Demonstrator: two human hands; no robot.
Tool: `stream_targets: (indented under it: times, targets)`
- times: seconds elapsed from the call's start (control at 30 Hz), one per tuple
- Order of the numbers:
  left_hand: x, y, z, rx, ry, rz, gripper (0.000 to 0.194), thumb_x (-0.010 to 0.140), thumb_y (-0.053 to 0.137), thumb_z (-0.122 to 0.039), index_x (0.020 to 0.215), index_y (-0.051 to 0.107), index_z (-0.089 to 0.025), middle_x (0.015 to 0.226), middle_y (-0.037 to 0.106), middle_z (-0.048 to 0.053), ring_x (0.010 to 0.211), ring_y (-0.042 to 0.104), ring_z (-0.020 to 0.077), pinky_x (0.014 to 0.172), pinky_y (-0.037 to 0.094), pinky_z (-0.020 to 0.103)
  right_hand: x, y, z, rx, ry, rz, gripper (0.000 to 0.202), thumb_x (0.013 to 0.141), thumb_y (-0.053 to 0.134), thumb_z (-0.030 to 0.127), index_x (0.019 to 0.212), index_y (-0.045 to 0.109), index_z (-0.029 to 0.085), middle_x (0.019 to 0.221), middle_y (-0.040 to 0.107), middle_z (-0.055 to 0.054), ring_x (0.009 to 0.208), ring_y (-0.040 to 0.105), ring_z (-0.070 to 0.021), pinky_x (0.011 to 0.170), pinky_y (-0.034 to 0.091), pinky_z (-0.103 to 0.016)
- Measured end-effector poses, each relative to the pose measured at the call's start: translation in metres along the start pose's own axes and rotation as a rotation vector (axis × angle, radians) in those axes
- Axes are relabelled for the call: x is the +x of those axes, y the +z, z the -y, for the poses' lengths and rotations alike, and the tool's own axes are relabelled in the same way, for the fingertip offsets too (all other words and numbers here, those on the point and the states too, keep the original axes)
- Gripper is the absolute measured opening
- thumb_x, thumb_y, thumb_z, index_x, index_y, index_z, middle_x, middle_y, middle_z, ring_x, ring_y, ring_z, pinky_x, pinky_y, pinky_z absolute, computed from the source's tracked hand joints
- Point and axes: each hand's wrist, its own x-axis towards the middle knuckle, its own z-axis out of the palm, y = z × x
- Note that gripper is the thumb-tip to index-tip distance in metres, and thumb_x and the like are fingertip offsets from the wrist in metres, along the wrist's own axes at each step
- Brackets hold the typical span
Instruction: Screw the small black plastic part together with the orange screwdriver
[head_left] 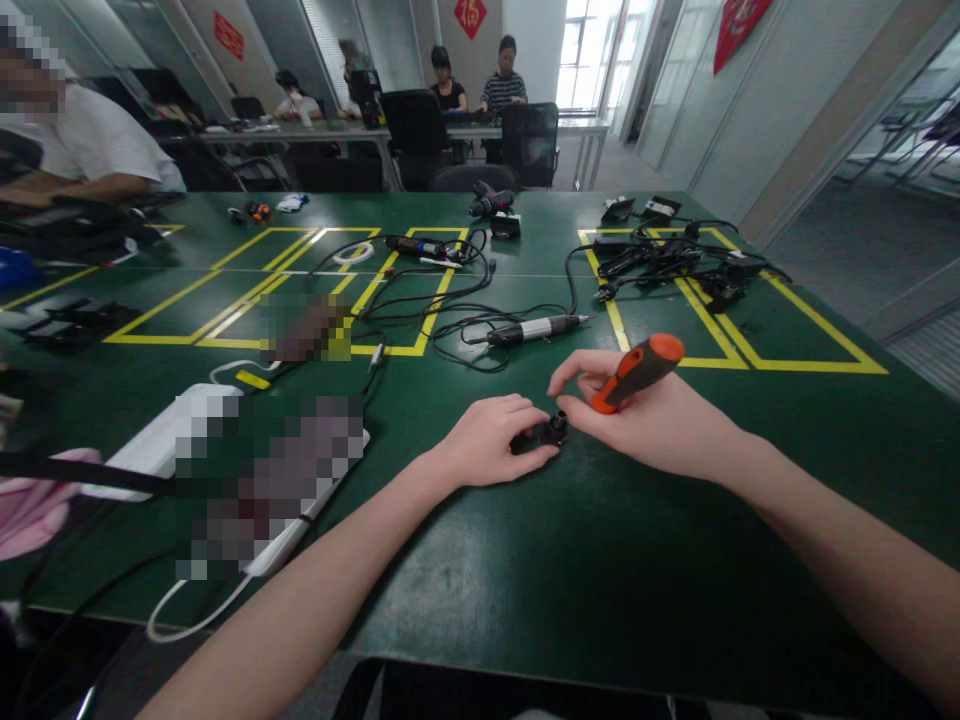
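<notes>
My left hand [499,440] rests on the green table, its thumb and fingertips closed around a small black cylindrical part [556,428]. The part stands on the tabletop; its exact kind is too small to tell. In my right hand [660,420] is a screwdriver with an orange and dark grey handle [637,374], which leans up to the right. My right fingers wrap its lower handle close above the black part. The screwdriver's shaft and tip are hidden behind my fingers, so I cannot tell whether it touches the part.
Beyond my hands lies a silver and black electric screwdriver [534,330] with its cable. Black cabled parts [667,260] are heaped at the right, and a cordless drill [491,200] sits further back. White power strips [172,430] lie at the left. A person in a white shirt [112,140] sits far left.
</notes>
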Motion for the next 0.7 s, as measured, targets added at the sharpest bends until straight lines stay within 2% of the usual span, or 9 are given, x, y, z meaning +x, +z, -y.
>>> stream_targets:
  times: [0.23,0.47,0.7]
  targets:
    - [-0.0001,-0.0007,-0.0003,-0.008,0.001,0.002,0.026,0.095,0.062,-0.042,0.087,0.063,-0.017,0.082,0.066,0.003,0.076,0.061,0.0168,0.065,0.043,0.028,0.0007,-0.0041,0.0061,0.06,0.048,0.054,0.027,0.073,0.064,0.011,0.099,0.068,0.019,0.064,0.052,0.006,0.058,0.049,-0.0121,0.057,0.039,-0.025]
    - [-0.0005,-0.0003,0.0003,0.003,0.006,0.013,0.024,0.095,0.063,-0.041,0.094,0.066,-0.018,0.083,0.066,0.002,0.076,0.061,0.0166,0.065,0.044,0.028,0.0061,0.0001,-0.0004,0.08,0.035,0.015,0.014,0.077,0.058,0.013,0.087,0.067,0.017,0.066,0.057,0.004,0.057,0.05,-0.0118,0.053,0.037,-0.025]
    - [-0.0001,-0.0009,0.0002,-0.006,0.005,0.008,0.024,0.095,0.062,-0.041,0.093,0.066,-0.018,0.083,0.065,0.002,0.077,0.061,0.0171,0.065,0.043,0.028,0.0039,-0.0009,0.0037,0.013,0.019,-0.023,0.027,0.072,0.061,0.01,0.097,0.065,0.017,0.059,0.046,0.009,0.052,0.042,-0.0106,0.052,0.034,-0.025]
